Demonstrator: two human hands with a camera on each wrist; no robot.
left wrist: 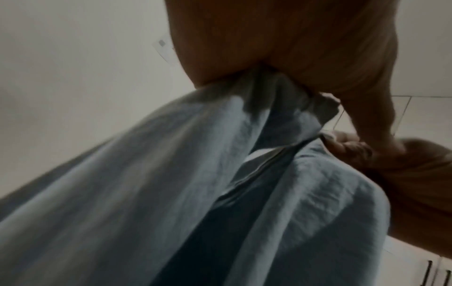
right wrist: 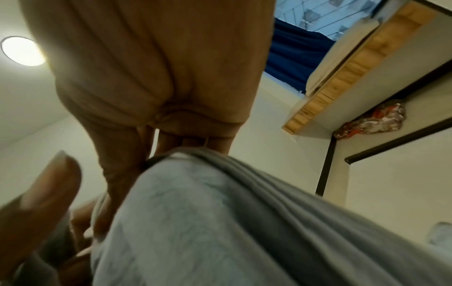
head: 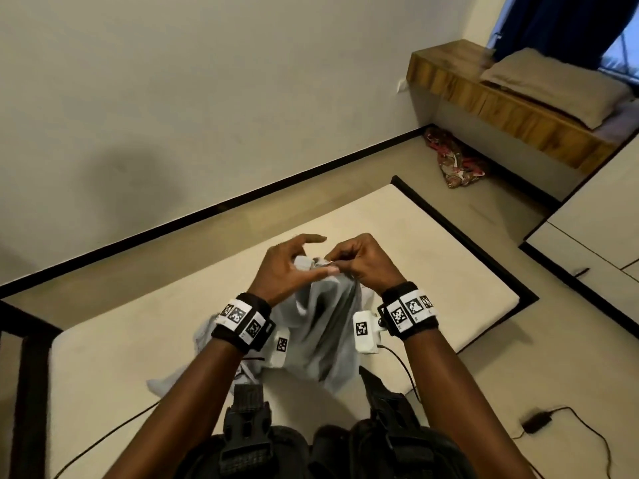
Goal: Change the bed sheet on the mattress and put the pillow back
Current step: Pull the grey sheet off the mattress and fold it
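Only the head view takes in the whole room: a bare cream mattress (head: 397,243) lies on the floor in a dark frame, and above it the person holds up a bunched pale grey-blue bed sheet (head: 321,326), its lower folds hanging down to the mattress. In that view the right hand (head: 363,262) has its fingers curled tight, pinching the top edge of the sheet, while the left hand (head: 287,267) grips the same bunch with thumb and lower fingers, the forefinger stretched out above it. The left wrist view adds what the head view hides: cloth gathered into the left palm, and a hemmed edge running to the right hand's fingertips (left wrist: 347,147). The right wrist view shows the sheet draped over the right hand's curled fingers (right wrist: 186,139), and a lit round ceiling lamp (right wrist: 22,51). Beyond the mattress, a beige pillow (head: 549,86) lies on a wooden ledge (head: 484,95) under a blue curtain (head: 560,25), and a crumpled red patterned cloth (head: 453,160) lies on the floor beneath that ledge.
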